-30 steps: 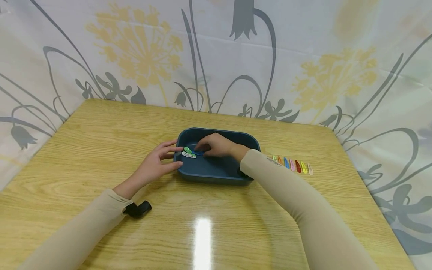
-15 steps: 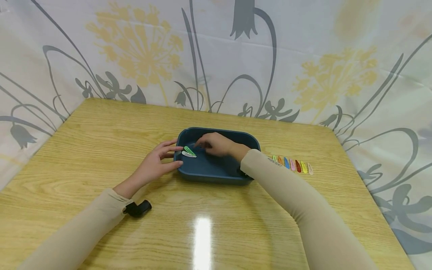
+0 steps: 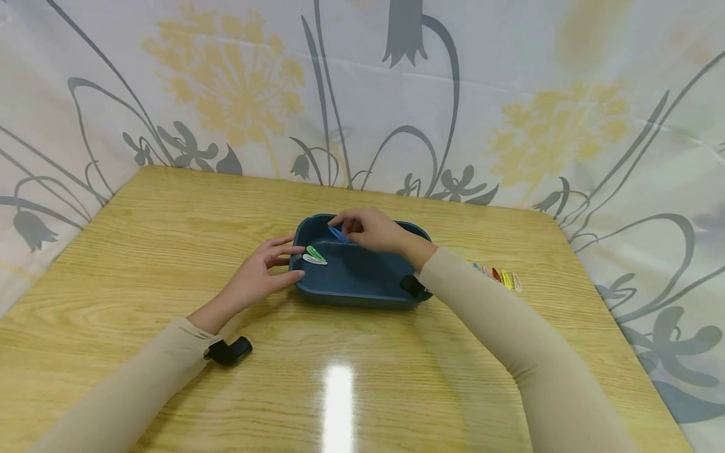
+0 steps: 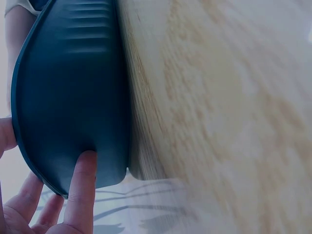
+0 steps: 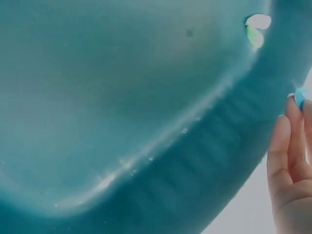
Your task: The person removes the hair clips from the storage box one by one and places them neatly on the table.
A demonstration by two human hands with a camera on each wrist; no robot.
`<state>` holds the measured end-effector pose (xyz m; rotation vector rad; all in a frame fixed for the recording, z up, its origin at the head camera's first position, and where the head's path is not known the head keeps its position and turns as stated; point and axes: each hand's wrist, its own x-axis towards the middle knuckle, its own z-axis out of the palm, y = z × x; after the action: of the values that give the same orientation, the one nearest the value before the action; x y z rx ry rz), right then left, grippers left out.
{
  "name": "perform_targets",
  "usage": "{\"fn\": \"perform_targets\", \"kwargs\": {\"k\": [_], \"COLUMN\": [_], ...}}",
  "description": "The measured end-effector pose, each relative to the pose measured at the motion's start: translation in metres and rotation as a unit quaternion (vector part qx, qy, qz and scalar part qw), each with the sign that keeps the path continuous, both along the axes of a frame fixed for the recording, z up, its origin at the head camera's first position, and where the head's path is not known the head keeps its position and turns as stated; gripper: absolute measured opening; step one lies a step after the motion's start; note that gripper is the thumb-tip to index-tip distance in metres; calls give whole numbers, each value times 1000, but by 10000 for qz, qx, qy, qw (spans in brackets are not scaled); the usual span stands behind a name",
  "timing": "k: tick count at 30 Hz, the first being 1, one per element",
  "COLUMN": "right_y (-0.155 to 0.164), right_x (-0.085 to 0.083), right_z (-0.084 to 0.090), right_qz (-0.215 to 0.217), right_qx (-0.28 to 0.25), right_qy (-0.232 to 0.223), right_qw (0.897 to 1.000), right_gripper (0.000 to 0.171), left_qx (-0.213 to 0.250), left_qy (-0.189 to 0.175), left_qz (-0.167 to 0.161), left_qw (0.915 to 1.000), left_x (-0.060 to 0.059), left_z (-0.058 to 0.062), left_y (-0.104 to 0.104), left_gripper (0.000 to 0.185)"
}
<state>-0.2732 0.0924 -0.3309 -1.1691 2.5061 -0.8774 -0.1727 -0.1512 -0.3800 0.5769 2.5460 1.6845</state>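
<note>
My right hand (image 3: 376, 229) pinches a blue hair clip (image 3: 338, 234) between thumb and fingers over the far side of a dark blue plastic tray (image 3: 357, 302). The clip shows as a small blue patch (image 5: 300, 97) at the fingertips in the right wrist view. A green hair clip (image 3: 316, 254) and a white hair clip (image 3: 313, 260) lie together on the tray floor near its left end. My left hand (image 3: 265, 267) rests on the tray's left end with fingers fairly straight. In the left wrist view its fingertips (image 4: 87, 163) touch the tray's outer wall.
To the right of the tray, a row of several coloured hair clips, including a yellow clip (image 3: 506, 279), lies on the wooden table (image 3: 272, 390), partly hidden by my right sleeve (image 3: 481, 302). A flower-patterned curtain (image 3: 362, 94) hangs behind the table.
My right hand has picked the blue hair clip up from the tray floor and risen toward the far rim. The left hand stays on the tray.
</note>
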Motion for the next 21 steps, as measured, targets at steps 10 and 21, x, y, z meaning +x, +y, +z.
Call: {"fn": "perform_targets", "kwargs": {"k": [10,21], "right_y": [14,40], "right_x": [11,16], "right_z": [23,34], "right_qz": [-557,-1178], "right_qx": [-399,-796], "right_qy": [-98,-62], "right_qw": [9976,9898], "right_gripper": [33,34], "left_qx": [-73,-148], "left_qy": [-122,-49], "left_qz": [-5,-45], "left_qw": [9999,9999], "left_x": [0,1], "left_z": [1,2], "left_y": [1,1], "left_gripper": [47,46]}}
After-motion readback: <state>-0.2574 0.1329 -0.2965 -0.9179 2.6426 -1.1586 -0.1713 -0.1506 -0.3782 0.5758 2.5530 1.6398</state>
